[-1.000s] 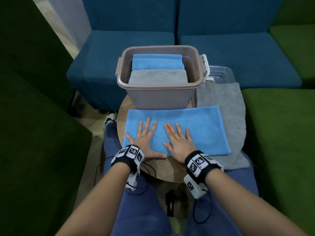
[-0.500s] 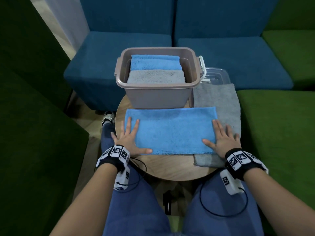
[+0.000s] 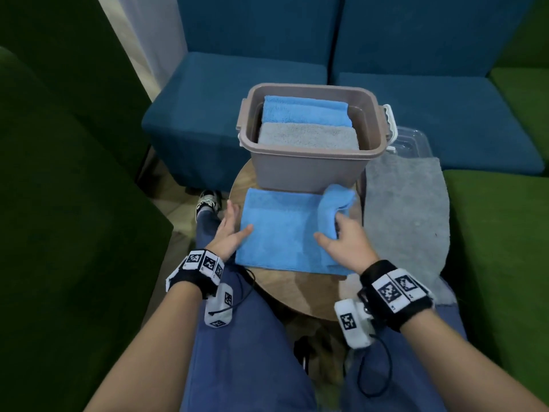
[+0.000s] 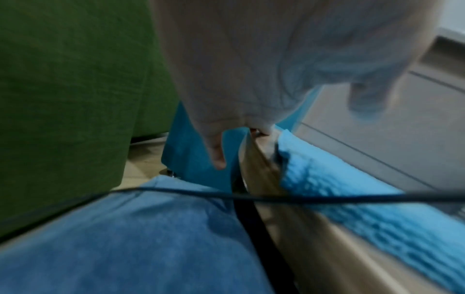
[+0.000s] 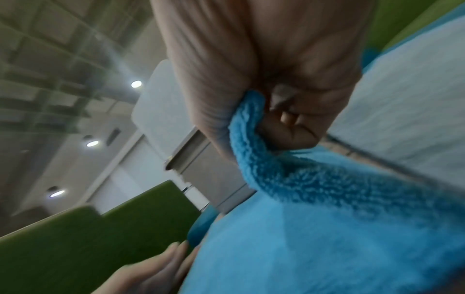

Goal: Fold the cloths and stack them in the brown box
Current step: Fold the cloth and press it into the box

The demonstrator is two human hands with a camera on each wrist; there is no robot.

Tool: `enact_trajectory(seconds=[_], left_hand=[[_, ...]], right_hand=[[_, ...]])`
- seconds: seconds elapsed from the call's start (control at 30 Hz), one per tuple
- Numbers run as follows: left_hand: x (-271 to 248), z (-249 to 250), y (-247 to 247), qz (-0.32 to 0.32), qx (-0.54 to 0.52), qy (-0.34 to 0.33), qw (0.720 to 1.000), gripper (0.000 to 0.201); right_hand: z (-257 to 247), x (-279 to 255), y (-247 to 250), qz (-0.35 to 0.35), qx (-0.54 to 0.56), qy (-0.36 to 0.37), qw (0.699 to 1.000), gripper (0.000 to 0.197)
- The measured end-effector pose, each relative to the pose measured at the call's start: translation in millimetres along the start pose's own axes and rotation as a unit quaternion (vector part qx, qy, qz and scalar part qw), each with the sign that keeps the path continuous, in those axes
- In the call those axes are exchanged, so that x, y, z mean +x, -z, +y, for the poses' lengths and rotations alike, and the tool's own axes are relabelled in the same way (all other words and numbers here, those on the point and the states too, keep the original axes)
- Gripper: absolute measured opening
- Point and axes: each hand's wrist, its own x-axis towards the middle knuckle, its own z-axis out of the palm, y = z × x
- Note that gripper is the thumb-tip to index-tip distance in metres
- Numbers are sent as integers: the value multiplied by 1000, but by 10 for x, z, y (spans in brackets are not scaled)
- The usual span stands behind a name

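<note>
A blue cloth [image 3: 282, 233] lies on the small round table [image 3: 300, 289] in front of the brown box [image 3: 309, 171]. My right hand [image 3: 341, 236] pinches its right end [image 5: 251, 143] and holds it lifted over the middle. My left hand [image 3: 230, 230] rests at the cloth's left edge, fingers straight, thumb on the fabric. Inside the box sit a folded blue cloth [image 3: 306, 111] and a folded grey cloth [image 3: 307, 136]. A flat grey cloth [image 3: 407, 209] lies to the right of the table.
A clear plastic lid [image 3: 411, 142] lies behind the grey cloth. Blue seats [image 3: 237, 93] stand behind the table and green sofas [image 3: 499, 233] on both sides. My legs in blue trousers [image 3: 237, 352] are under the table's near edge.
My right hand took hold of the blue cloth's right end and carried it up and leftward. My left hand stayed at the left edge.
</note>
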Motion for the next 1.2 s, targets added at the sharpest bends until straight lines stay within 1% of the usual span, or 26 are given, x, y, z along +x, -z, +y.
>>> enact_trajectory(seconds=[0.07,0.1,0.17,0.23,0.3,0.37,0.4,0.43,0.5,0.53,0.57,0.6,0.63,0.7,0.73,0.8,0.83,0.87,0.9,0.93,1.0,1.03,1.07,1.13,1.2], left_hand=[[59,-28,-5,2,-41,-10,999,93],[79,-55,-7,6,-50,-13,999,92],[132,-128,0,14,-48,-16,999,93],[141,-150,2,20,-41,1,999,89],[85,-51,-7,24,-10,11,1000,78],[76,-19,-10,24,-1,-2,1000,67],[81,-28,-1,23,-3,-13,1000,65],[98,-61,15,24,-1,-21,999,63],[118,-103,32,12,6,-28,1000,59],[130,-107,36,8,11,-29,999,55],[122,-102,33,12,22,-29,999,53],[123,-108,27,19,33,-30,999,53],[111,-109,23,26,37,-32,998,55],[82,-111,22,30,36,-36,998,62],[75,-122,21,30,40,-42,998,65],[33,-99,4,32,95,-59,993,69],[9,-81,-13,39,132,-69,988,70],[-13,-60,-32,48,162,-77,983,71],[-28,-46,-54,55,180,-83,979,72],[-41,-26,-82,61,193,-81,976,72],[-41,7,-137,58,214,-65,973,70],[-40,25,-163,54,223,-55,972,70],[-40,43,-186,49,231,-47,971,70],[-44,82,-213,48,240,-33,969,71],[-46,112,-212,67,257,-23,964,70]], right_hand=[[-192,22,-262,-24,7,14,1000,24],[-286,35,-377,-34,4,17,999,25],[-452,80,-590,-50,-9,23,998,27],[-585,128,-779,-53,-19,24,998,32],[-659,176,-941,-56,-33,18,998,34],[-693,207,-1081,-67,-68,3,995,34],[-709,214,-1138,-74,-90,-5,993,38],[-722,215,-1182,-81,-107,-10,991,45],[-731,218,-1248,-100,-128,-21,986,66],[-733,215,-1266,-107,-134,-27,985,74],[-738,206,-1271,-111,-140,-30,983,77],[-736,201,-1276,-113,-144,-31,983,75],[-723,198,-1279,-112,-142,-25,983,69],[-678,191,-1252,-108,-116,-3,987,46],[-635,191,-1218,-105,-98,5,990,38],[-532,207,-1091,-87,-82,24,993,43],[-468,221,-996,-67,-95,42,992,47],[-386,244,-889,-46,-123,68,989,50],[-291,264,-776,-41,-167,88,981,54],[-171,281,-671,-58,-219,95,969,59],[79,280,-464,-127,-301,65,943,69],[195,267,-385,-152,-315,45,936,71],[296,251,-322,-161,-315,33,935,72],[402,208,-242,-151,-309,28,938,73],[411,191,-219,-122,-286,39,950,74]])
